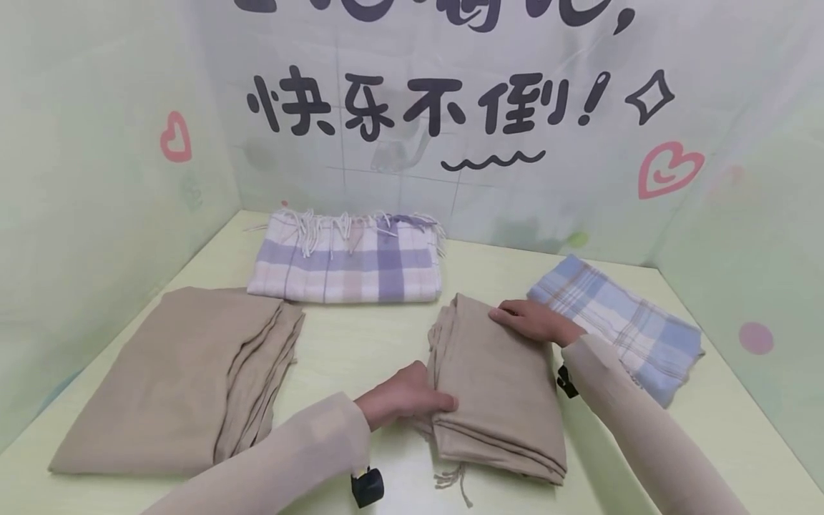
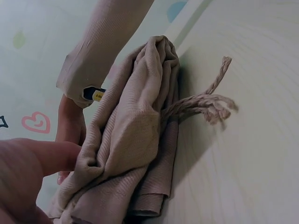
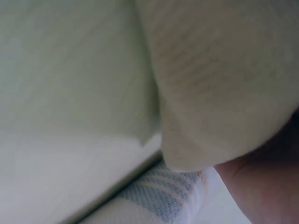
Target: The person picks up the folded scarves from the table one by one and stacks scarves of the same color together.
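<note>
A folded beige scarf (image 1: 502, 386) lies at the middle of the pale green table (image 1: 360, 343). My left hand (image 1: 425, 400) grips its left edge, thumb on top; in the left wrist view the beige scarf (image 2: 135, 140) bunches against my left hand (image 2: 32, 172). My right hand (image 1: 515, 315) rests on the scarf's far right corner with fingers laid along the cloth, and the right hand (image 2: 70, 126) shows behind the folds. Twisted tassels (image 2: 205, 102) trail from the near end. The right wrist view is blurred, filled mostly by my sleeve (image 3: 215, 79).
A larger folded beige cloth (image 1: 180, 375) lies at the left. A purple-and-pink plaid scarf (image 1: 347, 261) with fringe sits at the back. A blue plaid scarf (image 1: 618, 325) lies right of my right hand, also as blue plaid scarf (image 3: 159, 196). Printed walls enclose three sides.
</note>
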Tool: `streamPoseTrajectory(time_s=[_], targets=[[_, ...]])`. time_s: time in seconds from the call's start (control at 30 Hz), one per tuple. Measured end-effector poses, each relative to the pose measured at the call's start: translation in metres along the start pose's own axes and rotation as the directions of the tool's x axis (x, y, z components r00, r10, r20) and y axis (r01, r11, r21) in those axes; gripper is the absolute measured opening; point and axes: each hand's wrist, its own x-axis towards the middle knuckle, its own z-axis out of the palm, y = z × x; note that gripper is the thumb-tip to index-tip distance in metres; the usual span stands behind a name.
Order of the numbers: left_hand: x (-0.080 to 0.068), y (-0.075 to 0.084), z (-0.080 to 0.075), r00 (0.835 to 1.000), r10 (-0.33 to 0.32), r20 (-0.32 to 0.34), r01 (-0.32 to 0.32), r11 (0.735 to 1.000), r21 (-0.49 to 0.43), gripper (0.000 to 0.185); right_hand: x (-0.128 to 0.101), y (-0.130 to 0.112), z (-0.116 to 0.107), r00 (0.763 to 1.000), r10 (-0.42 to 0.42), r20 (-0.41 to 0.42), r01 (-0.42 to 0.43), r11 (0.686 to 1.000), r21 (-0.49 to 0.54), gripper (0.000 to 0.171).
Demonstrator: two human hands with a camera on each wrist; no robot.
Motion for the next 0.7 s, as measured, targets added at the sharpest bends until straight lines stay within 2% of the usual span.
streamPoseTrajectory(time_s=[0.1, 0.3, 0.7], targets=[[0.0028, -0.0007, 0.0008, 1.0, -0.008, 0.014, 0.008, 1.0, -0.012, 0.027, -0.0011, -0.0001, 0.0013, 1.0, 0.017, -0.003, -0.017, 1.0, 0.006, 0.034], [0.0036, -0.0007, -0.0008, 0.999, -0.034, -0.001, 0.034, 0.999, 0.002, 0.024, -0.001, -0.0002, 0.0047, 1.0, 0.029, -0.004, -0.029, 1.0, 0.009, 0.034], [0.0076, 0.0012, -0.007, 1.0, 0.015, -0.019, -0.016, 0.998, -0.058, 0.02, -0.0062, 0.0005, 0.0038, 0.997, 0.07, -0.02, -0.07, 0.997, 0.023, 0.039]])
